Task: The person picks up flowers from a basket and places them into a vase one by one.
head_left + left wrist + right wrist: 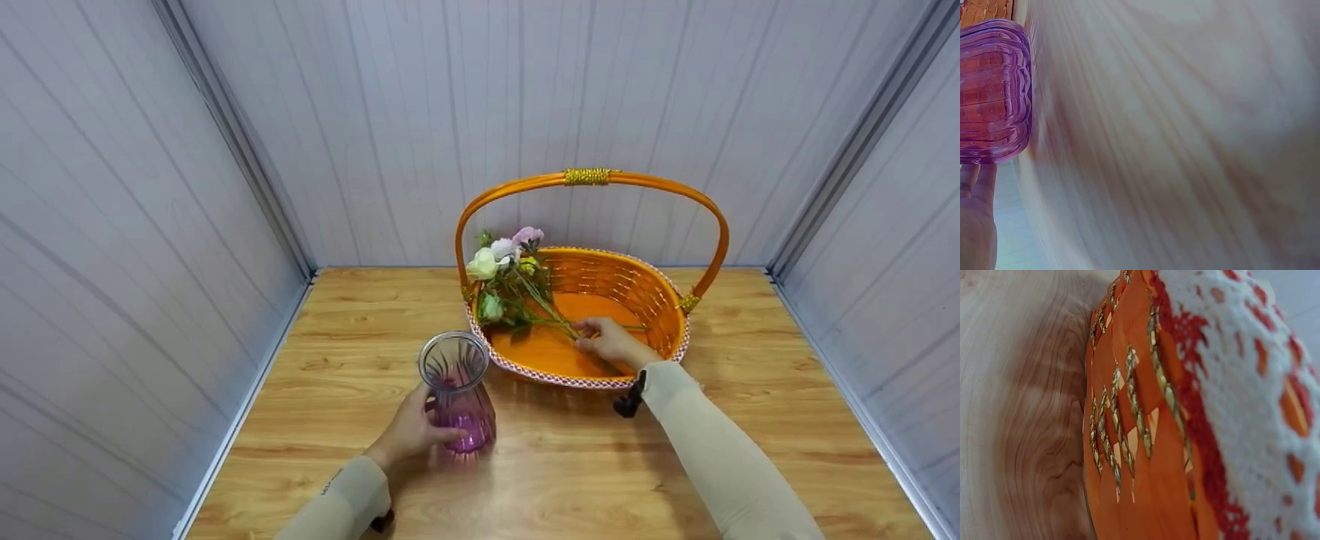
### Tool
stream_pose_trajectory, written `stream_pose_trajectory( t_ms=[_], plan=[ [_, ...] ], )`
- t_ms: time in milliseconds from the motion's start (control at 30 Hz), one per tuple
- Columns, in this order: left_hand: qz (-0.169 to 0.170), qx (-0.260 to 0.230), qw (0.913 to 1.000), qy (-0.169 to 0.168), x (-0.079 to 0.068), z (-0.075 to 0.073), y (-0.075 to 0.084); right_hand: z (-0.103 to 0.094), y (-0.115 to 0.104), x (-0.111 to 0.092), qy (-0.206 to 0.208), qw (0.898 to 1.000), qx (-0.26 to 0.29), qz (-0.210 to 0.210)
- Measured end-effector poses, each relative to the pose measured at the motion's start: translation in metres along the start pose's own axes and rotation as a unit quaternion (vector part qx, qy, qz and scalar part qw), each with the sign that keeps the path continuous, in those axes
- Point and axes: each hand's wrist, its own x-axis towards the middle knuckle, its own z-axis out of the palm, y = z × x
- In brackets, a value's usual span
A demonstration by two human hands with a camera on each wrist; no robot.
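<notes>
My left hand is wrapped round the side of a ribbed glass vase, clear at the mouth and purple-pink toward the base. The vase stands on the table in front of the basket; its purple lower part fills the left edge of the left wrist view. Over the orange woven basket reaches my right hand, its fingertips pinching flower stems. The flowers, white, pink and pale green, lean on the basket's left rim. Which stems are held is hard to tell. The right wrist view shows the basket's wall, not the hand.
The basket's tall arched handle rises over it, with gold binding at the top. Behind stands a white panelled wall, with more panels at both sides. Wood-grain table surface extends left and right of the basket.
</notes>
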Motion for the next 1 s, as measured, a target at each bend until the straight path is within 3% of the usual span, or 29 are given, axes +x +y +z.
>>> stream_pose_trajectory(
  t_ms=[333, 600, 1000],
  plan=[
    [0.007, -0.007, 0.9999, 0.004, 0.0021, 0.0006, -0.0013, -0.0032, -0.0049, -0.0003, 0.019, 0.998, 0.059, 0.007],
    [0.011, -0.009, 0.9999, 0.001, 0.0032, 0.0007, -0.0041, -0.0050, -0.0049, -0.0011, 0.055, 0.998, 0.030, 0.010],
    [0.007, -0.006, 0.9999, 0.003, -0.0005, 0.0012, -0.0053, -0.0083, -0.0082, -0.0051, 0.085, 0.995, 0.041, -0.016]
  ],
)
